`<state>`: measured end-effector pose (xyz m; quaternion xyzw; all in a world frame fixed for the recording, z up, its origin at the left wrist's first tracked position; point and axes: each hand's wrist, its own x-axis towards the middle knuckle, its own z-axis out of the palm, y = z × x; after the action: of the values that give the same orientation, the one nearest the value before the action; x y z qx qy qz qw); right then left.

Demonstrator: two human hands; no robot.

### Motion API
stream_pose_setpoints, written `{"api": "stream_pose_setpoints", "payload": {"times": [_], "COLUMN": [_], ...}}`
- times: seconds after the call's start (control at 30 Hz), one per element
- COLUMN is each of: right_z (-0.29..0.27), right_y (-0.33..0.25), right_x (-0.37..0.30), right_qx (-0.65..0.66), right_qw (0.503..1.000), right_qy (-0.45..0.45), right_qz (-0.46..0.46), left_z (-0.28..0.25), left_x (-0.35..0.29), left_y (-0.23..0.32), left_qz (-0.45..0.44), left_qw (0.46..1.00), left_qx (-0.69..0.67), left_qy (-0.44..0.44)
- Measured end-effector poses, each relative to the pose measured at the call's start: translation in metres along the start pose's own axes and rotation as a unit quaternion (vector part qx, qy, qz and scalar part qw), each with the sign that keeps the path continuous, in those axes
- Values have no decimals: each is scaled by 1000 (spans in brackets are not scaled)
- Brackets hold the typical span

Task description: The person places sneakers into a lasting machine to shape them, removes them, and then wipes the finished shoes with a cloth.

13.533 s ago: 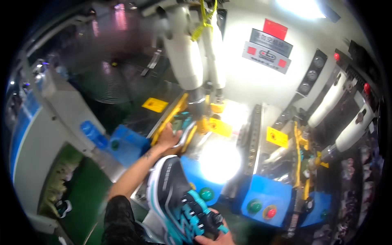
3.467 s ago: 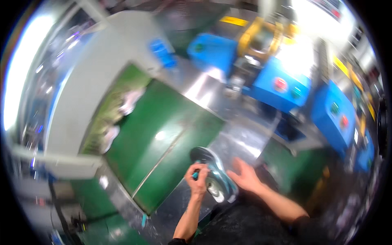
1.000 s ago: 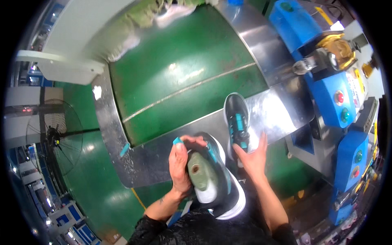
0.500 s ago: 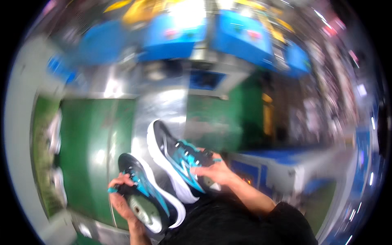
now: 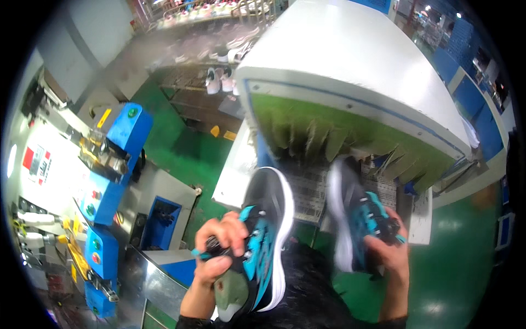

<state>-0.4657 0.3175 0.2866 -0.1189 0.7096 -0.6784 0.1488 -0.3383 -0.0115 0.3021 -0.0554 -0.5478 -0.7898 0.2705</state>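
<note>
Two shoes were up in front of the white machine (image 5: pixel 350 55), one to each hand! The left hand (image 5: pixel 222 244) had the left shoe (image 5: pixel 263 236), black and teal over a white sole, its toe pointing ahead toward the machine. Fingers curled over the top, thumb below, and between them they pinched the shoe at its tongue and dark laces. Look inside the collar: a green last (image 5: pixel 231 290) filled it, a round hole showing near its top.

Over on the other side, the right hand (image 5: pixel 390 247) had the right shoe (image 5: pixel 359 219), thumb on the near side, fingers wrapped behind the tongue and closed on it. That shoe was blurred, toe ahead too, well clear of its partner, with a gap between them. Both toes overlapped the machine's mouth in the view, where a ragged green curtain (image 5: pixel 329 137) hung above a mesh conveyor (image 5: pixel 304 192); whether either toe touched the conveyor, you couldn't tell.

Off to the left, blue control boxes (image 5: pixel 104 192) carried green and red buttons, with a metal surface (image 5: pixel 159 274) below. Beyond, white shoes (image 5: pixel 219 80) stood on a rack (image 5: pixel 186 85) above the green floor (image 5: pixel 438 279).
</note>
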Motion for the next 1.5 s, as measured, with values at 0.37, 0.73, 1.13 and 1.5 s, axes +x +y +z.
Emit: {"api": "stream_pose_setpoints", "payload": {"times": [0.37, 0.73, 1.13, 1.5], "right_z": [-29, 275, 520, 701], "right_y": [31, 48, 101, 201], "right_x": [106, 30, -179, -675], "right_qx": [-270, 33, -224, 164], "right_qw": [910, 914, 452, -245], "right_qy": [312, -172, -847, -697], "right_qz": [-42, -367, -168, -654], "left_z": [43, -61, -77, -29], "left_x": [184, -55, -539, -666], "left_y": [-172, -61, -63, -163], "left_qz": [-186, 149, -109, -291], "left_qw": [908, 885, 146, -105], "left_qx": [232, 434, 413, 283], "left_qy": [-296, 86, 892, 908]}}
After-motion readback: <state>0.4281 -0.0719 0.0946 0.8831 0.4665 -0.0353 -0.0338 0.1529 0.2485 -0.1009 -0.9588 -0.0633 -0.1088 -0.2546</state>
